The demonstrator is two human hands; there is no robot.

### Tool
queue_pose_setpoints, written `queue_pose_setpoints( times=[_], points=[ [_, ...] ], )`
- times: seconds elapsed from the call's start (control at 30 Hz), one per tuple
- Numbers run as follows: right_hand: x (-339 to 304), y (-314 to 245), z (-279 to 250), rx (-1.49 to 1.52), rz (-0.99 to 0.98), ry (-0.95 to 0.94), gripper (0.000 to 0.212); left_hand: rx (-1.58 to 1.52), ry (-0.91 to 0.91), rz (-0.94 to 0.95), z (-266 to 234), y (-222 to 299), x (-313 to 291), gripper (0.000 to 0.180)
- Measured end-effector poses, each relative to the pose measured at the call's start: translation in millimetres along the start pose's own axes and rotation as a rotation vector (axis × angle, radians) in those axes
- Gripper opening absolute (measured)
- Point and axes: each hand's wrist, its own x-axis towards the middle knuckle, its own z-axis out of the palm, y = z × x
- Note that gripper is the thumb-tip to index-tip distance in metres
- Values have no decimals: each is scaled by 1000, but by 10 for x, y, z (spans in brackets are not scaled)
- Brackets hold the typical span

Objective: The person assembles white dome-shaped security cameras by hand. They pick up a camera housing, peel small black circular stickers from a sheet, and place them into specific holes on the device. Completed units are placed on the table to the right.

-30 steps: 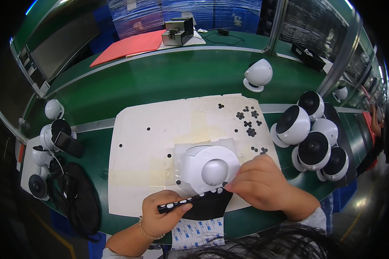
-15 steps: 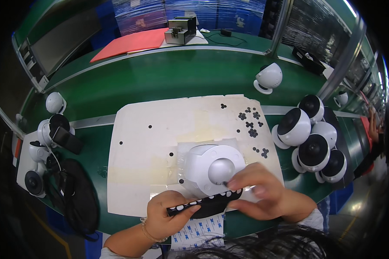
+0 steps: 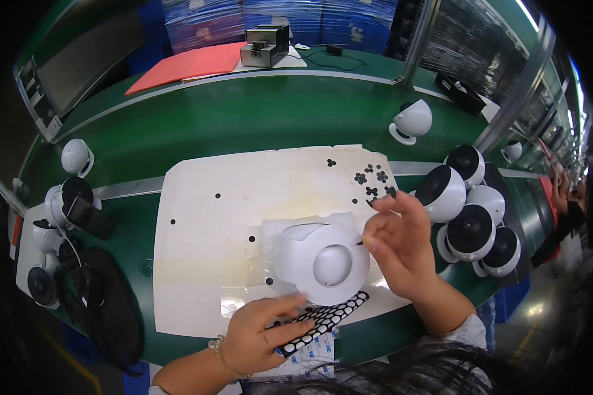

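A white dome-shaped camera housing [image 3: 319, 262] lies on a white work mat [image 3: 244, 197] in front of me. My left hand [image 3: 260, 332] rests flat at its near side, fingers on a black sheet of round white stickers [image 3: 323, 320]. My right hand [image 3: 398, 247] hovers just right of the housing, thumb and forefinger pinched on something tiny and dark that is too small to make out. Small black clover-shaped pieces [image 3: 372, 181] lie on the mat just beyond that hand.
Several black-and-white dome cameras [image 3: 471, 210] cluster at the right, one more [image 3: 412, 122] stands farther back. Camera parts and cables [image 3: 62, 230] lie at the left beside a black pouch [image 3: 109, 306]. A red folder [image 3: 184, 64] and a grey device [image 3: 265, 45] sit at the back.
My right hand has lifted off the sticker sheet and moved up and right beside the housing. My left hand has stayed on the sheet.
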Motion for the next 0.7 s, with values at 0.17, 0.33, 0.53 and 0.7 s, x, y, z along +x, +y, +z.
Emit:
queue_pose_setpoints(
  times=[0.17,0.33,0.53,0.7],
  points=[
    [29,43,6,173,97,-32,62,29,-4,-61,17,-29,-10,38],
    [19,-5,6,216,150,-29,62,36,-3,-48,29,-33,-22,35],
    [-48,28,34,-119,53,-13,50,56,7,-46,43,-40,-29,35],
    [-82,-61,24,-525,-253,-22,46,54,7,-37,50,-37,-30,36]
  ],
)
